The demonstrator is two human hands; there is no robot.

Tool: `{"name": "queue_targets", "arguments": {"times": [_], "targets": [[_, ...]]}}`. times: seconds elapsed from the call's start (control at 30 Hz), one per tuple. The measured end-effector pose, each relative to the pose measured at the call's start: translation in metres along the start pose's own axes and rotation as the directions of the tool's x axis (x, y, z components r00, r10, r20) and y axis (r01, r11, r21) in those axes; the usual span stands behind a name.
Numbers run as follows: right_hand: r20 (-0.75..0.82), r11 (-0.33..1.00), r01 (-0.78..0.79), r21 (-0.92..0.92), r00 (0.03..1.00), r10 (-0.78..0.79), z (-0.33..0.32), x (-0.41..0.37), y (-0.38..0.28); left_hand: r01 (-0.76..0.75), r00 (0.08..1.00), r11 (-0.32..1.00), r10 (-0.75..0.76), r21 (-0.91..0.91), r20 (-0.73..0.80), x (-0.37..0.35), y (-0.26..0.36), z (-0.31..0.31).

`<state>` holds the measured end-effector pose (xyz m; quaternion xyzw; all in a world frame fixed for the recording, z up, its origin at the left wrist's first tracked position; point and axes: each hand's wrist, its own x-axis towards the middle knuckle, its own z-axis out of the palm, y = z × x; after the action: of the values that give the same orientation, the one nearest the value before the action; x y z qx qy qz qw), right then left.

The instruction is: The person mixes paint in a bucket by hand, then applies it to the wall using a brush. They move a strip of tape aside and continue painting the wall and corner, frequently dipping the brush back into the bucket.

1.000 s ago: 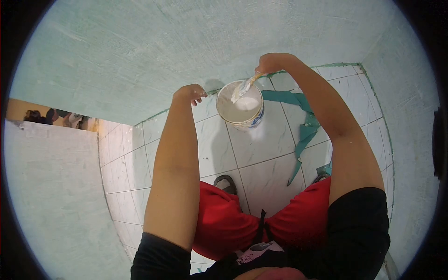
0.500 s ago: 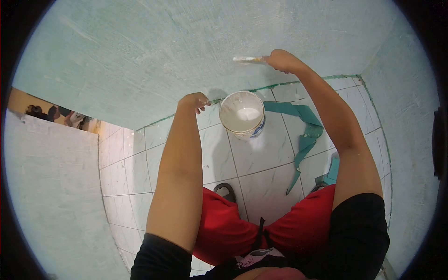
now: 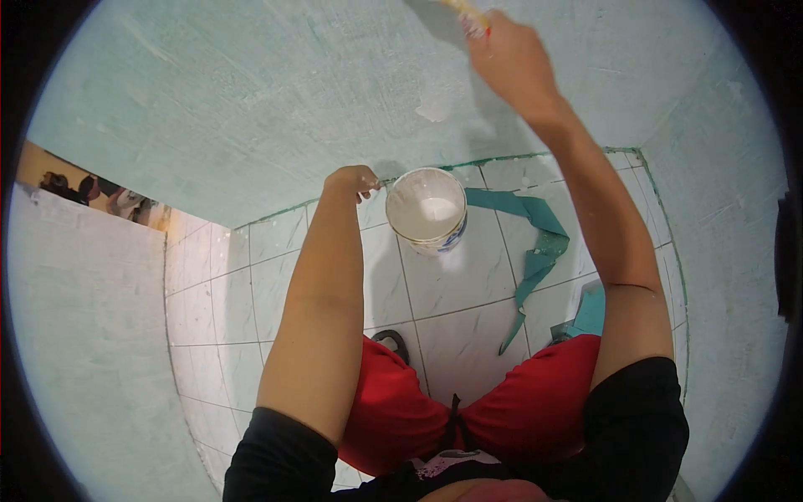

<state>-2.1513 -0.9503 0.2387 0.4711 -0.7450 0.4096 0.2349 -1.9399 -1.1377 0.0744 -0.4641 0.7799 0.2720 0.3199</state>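
My right hand [image 3: 514, 63] is raised against the painted wall, wrapped round the yellow handle of a paintbrush [image 3: 468, 17]. The brush's head is cut off by the top of the view. Below it, a whiter patch [image 3: 433, 105] shows on the pale green wall [image 3: 276, 92]. Low by the foot of the wall, my left hand [image 3: 353, 180] has its fingers curled, just left of a white bucket [image 3: 427, 213]. Whatever those fingers may hold is too small to tell. White paint lies inside the bucket, which stands upright on the tiled floor.
Crumpled strips of teal paper [image 3: 548, 238] lie on the white floor tiles [image 3: 452, 293], right of the bucket. More teal material [image 3: 590, 309] is beside my right leg. Walls rise at left [image 3: 92, 318] and right [image 3: 723, 251]. Cluttered items [image 3: 100, 192] show through a gap far left.
My right hand has moved up the wall with the paintbrush, and a whiter patch shows where the brush was. My left hand has shifted slightly nearer the bucket. The view has tilted a little.
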Motion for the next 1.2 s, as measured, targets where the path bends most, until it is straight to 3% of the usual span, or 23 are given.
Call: {"name": "queue_targets", "arguments": {"times": [0.07, 0.23, 0.43, 0.5, 0.53, 0.6, 0.73, 0.87, 0.93, 1.0, 1.03, 1.1, 1.2], "targets": [[0.161, 0.998, -0.049, -0.029, 0.986, 0.053, 0.037, -0.014, 0.017, 0.011, 1.000, 1.000, -0.011, 0.002, 0.008, 0.000, -0.002, 0.001], [0.286, 0.995, 0.066, -0.075, 0.957, -0.042, 0.128, -0.107, 0.084, -0.006, 1.000, 1.000, 0.006, -0.010, -0.028, -0.001, -0.009, 0.003], [0.529, 0.991, 0.093, -0.097, 0.848, -0.028, 0.151, -0.196, 0.143, -0.016, 1.000, 1.000, 0.016, 0.025, 0.002, -0.009, -0.012, 0.002], [0.743, 0.964, 0.031, -0.263, 0.644, 0.182, 0.149, -0.200, 0.147, -0.015, 1.000, 0.999, 0.015, 0.029, 0.002, -0.008, -0.018, 0.001], [0.742, 0.964, 0.034, -0.263, 0.646, 0.179, 0.146, -0.194, 0.143, -0.037, 0.999, 0.999, 0.037, 0.020, -0.003, -0.006, -0.022, 0.000], [0.751, 0.945, -0.154, -0.288, 0.576, 0.323, 0.134, -0.179, 0.132, -0.065, 0.998, 0.998, 0.065, 0.004, -0.007, -0.006, -0.023, 0.000], [0.748, 0.970, -0.167, -0.178, 0.617, 0.243, 0.158, -0.152, 0.125, 0.002, 1.000, 1.000, -0.002, 0.009, -0.016, -0.010, -0.014, 0.000], [0.705, 0.987, -0.144, -0.068, 0.693, 0.150, 0.099, -0.079, 0.058, 0.003, 1.000, 1.000, -0.003, 0.009, -0.020, -0.013, -0.008, -0.002], [0.572, 0.947, -0.319, -0.038, 0.770, 0.282, 0.071, -0.047, 0.034, -0.005, 1.000, 1.000, 0.005, 0.001, -0.009, -0.007, -0.011, -0.002], [0.479, 0.970, -0.228, 0.084, 0.863, 0.161, 0.023, -0.023, 0.011, -0.023, 1.000, 1.000, 0.023, -0.011, 0.001, -0.002, -0.010, -0.001], [0.486, 0.973, -0.219, 0.076, 0.860, 0.156, 0.015, -0.019, 0.007, -0.023, 1.000, 1.000, 0.023, -0.012, -0.004, -0.002, -0.010, -0.001], [0.199, 0.929, -0.213, 0.302, 0.967, 0.157, 0.004, -0.014, 0.005, -0.031, 1.000, 0.999, 0.031, -0.012, -0.003, 0.001, -0.008, -0.001], [0.081, 0.928, -0.203, 0.313, 0.979, 0.187, 0.020, -0.014, 0.026, -0.012, 1.000, 1.000, 0.012, 0.001, 0.002, -0.005, 0.001, -0.001]]}}
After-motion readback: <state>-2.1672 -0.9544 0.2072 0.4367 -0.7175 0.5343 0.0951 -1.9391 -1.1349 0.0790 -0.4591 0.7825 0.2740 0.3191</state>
